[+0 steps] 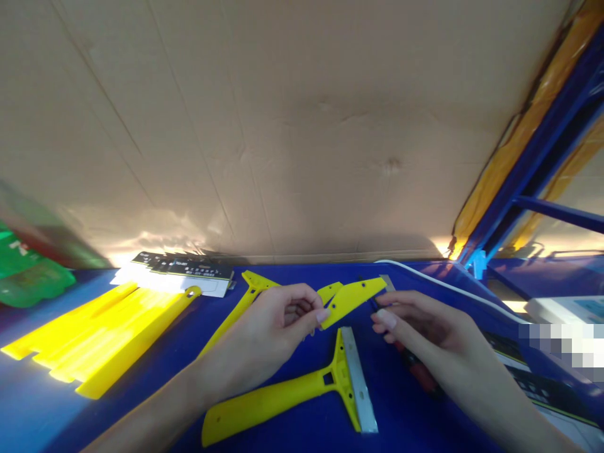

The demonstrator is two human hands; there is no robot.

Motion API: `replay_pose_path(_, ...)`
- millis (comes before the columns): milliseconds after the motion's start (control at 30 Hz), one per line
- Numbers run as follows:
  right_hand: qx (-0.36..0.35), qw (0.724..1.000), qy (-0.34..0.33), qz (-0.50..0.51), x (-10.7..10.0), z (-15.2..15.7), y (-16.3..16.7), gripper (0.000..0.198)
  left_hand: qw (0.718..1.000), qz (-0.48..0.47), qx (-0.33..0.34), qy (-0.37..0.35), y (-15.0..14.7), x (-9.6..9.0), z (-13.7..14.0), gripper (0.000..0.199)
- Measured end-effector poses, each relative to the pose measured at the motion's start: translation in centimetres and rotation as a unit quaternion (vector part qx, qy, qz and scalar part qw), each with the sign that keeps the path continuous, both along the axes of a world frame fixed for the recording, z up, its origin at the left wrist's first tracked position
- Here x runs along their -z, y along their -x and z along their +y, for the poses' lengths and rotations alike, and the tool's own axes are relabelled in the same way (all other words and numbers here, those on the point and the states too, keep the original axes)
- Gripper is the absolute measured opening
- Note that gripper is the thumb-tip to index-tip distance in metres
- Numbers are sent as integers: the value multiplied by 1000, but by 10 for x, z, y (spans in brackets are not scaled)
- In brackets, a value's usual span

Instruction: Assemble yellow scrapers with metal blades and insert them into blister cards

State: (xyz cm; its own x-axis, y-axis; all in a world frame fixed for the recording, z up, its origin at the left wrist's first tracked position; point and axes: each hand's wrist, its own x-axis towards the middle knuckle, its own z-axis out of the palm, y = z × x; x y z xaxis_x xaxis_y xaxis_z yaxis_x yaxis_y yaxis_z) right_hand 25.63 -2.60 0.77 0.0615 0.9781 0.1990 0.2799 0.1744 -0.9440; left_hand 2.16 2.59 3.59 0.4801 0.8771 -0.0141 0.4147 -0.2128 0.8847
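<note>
My left hand (278,318) is closed, pinching a flat yellow plastic plate (356,296) with small holes between thumb and fingers. My right hand (434,333) is curled around a screwdriver (418,371); its red and black handle shows below the fingers and a thin dark shaft points towards the plate. Below both hands lies a yellow scraper (274,396) with a metal blade (359,380) along its head. A second yellow scraper body (236,309) lies partly behind my left hand. Beyond the held plate, another yellow piece and a strip of metal show in part.
Several yellow handles (113,340) lie side by side at the left, by a stack of printed cards (189,277). A green bag (28,270) is at far left. A white cable (443,286) crosses behind my right hand. Cardboard (302,126) walls the back; a blue frame (514,182) stands right.
</note>
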Motion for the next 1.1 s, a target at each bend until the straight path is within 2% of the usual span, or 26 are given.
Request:
replay_pose_path(100,-27,990,65,119,-5,3,5,28,1000,-3,24,5,-14,2,-9,17)
replay_pose_path(267,-24,984,80,157,-12,6,6,25,999,13,38,-6,-18,6,-15,19)
replay_pose_path(333,-40,987,88,132,-14,8,4,30,996,70,34,-50,-10,7,-17,18)
replay_pose_path(400,-67,987,109,102,-15,10,2,48,986,131,44,-89,1,11,-20,29)
replay_pose_path(467,-96,983,140,73,-16,11,2,61,977,177,66,-99,11,17,-25,42)
replay_pose_path(567,-127,976,175,16,-14,12,5,51,969,208,69,-111,20,29,-30,46)
replay_pose_path(767,-144,972,176,-63,-6,14,18,26,948,235,92,-193,19,37,-32,34)
replay_pose_path(967,-121,975,143,-121,8,14,25,28,949,230,96,-192,17,39,-34,25)
replay_pose_path(1100,-113,967,95,-206,10,15,26,25,949,244,101,-170,15,34,-35,23)
